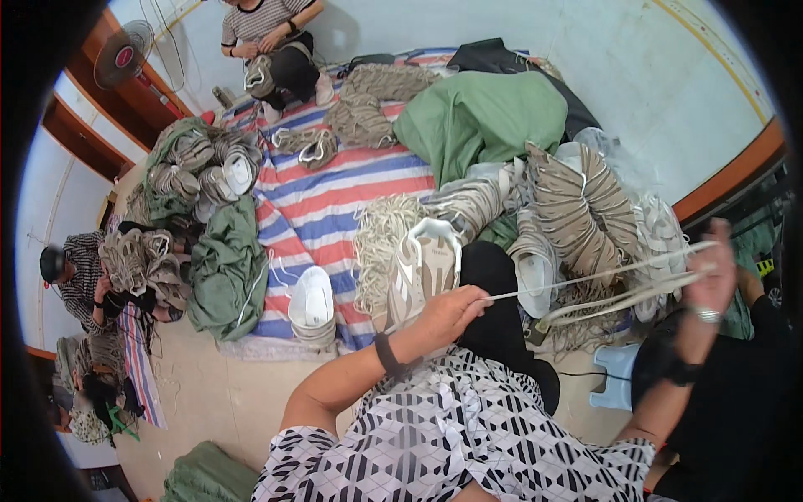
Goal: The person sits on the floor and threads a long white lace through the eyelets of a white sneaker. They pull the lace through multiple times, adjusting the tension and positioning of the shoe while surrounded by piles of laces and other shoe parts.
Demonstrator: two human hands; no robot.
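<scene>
A pale shoelace (585, 279) stretches between my hands above my dark-clad knee. My left hand (452, 316) is closed in a pinch on one end. Off to the right, my right hand (711, 276) is raised and blurred by motion, with the lace's loops running into its fingers. A beige and white shoe upper (425, 266) rests beside my knee, just beyond my left hand. Behind it lies a heap of cream shoelaces (383, 243).
Stacked brown shoe uppers (577, 205) stand at the right, near a green sack (485, 117). White-lined uppers (311, 308) sit on the striped sheet (335, 197). A blue stool (615, 376) is at my right. Co-workers sit at the left (84, 272) and far side (268, 42).
</scene>
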